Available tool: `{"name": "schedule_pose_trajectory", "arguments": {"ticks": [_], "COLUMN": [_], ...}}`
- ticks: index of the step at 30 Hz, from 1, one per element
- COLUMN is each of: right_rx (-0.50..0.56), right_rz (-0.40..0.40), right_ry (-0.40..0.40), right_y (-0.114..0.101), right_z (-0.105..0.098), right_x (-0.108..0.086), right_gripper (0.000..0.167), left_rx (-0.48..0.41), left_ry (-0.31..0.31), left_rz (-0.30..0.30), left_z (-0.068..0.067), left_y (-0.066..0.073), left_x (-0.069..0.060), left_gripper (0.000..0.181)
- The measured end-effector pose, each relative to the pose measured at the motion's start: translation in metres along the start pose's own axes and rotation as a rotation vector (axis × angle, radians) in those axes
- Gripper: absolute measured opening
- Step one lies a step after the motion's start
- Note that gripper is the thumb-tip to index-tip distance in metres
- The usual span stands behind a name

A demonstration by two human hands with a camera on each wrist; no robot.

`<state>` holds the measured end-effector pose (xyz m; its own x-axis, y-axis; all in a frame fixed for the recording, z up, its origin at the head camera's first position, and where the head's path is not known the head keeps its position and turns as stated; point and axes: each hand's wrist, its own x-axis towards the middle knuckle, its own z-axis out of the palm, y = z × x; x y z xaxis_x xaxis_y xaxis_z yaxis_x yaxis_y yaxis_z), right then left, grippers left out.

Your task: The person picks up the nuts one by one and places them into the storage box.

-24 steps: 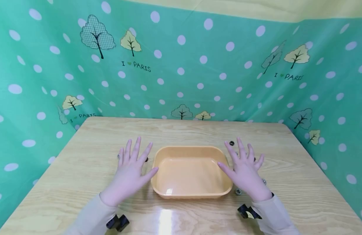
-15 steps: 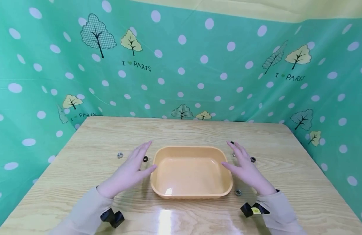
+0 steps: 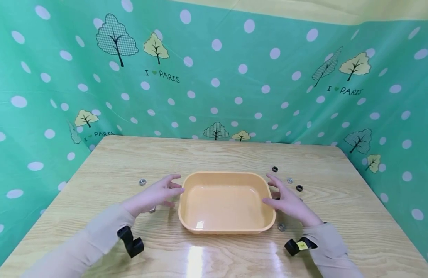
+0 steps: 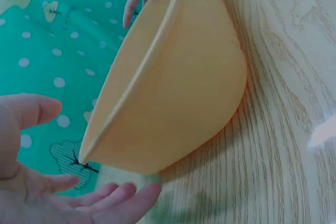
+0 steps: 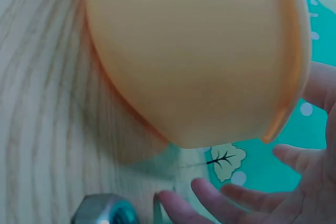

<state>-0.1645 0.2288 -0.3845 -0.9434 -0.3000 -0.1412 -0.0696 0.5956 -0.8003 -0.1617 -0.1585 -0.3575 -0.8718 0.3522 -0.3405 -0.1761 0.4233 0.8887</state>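
Note:
A shallow peach-coloured plastic basin (image 3: 227, 204) with rounded corners sits in the middle of the wooden table, with nothing in it. My left hand (image 3: 152, 196) is by its left end, fingers loosely bent; the left wrist view shows a gap between those fingers and the basin wall (image 4: 178, 87). At the opposite end is my right hand (image 3: 289, 202), thumb over the rim and the other fingers outside. In the right wrist view these fingers (image 5: 210, 198) are spread below the wall, apart from it. Whether the right thumb touches the rim, I cannot tell.
Metal nuts lie on both sides of the basin. To the left are a silver nut (image 3: 142, 182) and another partly hidden nut (image 3: 152, 209). On the right lie black nuts (image 3: 274, 169) and silver nuts (image 3: 281, 227). A green dotted curtain (image 3: 214, 77) hangs behind the table (image 3: 220, 154).
Both hands were spread above the table beside the basin. They have turned inward and lowered to its two ends, their fingers now more bent. The basin has stayed in place.

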Motion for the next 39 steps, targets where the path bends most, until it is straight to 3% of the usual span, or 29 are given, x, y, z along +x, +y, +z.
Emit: {"name": "schedule_pose_trajectory", "arguments": {"ticks": [6, 11, 22, 29, 39], "right_rx": [-0.034, -0.028, -0.04, -0.048, -0.056], "right_rz": [0.003, 0.002, 0.027, 0.045, 0.043], "right_ry": [-0.008, -0.024, -0.008, 0.064, 0.087], "right_y": [0.006, 0.008, 0.005, 0.0, 0.011], "right_z": [0.003, 0.005, 0.002, -0.011, -0.031], "right_x": [0.005, 0.006, 0.005, 0.001, -0.012], "right_gripper": [0.083, 0.081, 0.08, 0.073, 0.07], "left_rx": [-0.172, -0.246, -0.311, -0.313, -0.332], "left_ry": [-0.113, -0.149, -0.158, -0.138, -0.13], "left_rz": [-0.051, -0.068, -0.064, -0.071, -0.066], "left_z": [-0.003, -0.004, -0.004, -0.002, 0.0], "left_y": [-0.006, -0.011, -0.019, -0.02, -0.02], "left_x": [0.008, 0.013, 0.016, 0.016, 0.014], "left_gripper": [0.062, 0.064, 0.066, 0.065, 0.065]}}
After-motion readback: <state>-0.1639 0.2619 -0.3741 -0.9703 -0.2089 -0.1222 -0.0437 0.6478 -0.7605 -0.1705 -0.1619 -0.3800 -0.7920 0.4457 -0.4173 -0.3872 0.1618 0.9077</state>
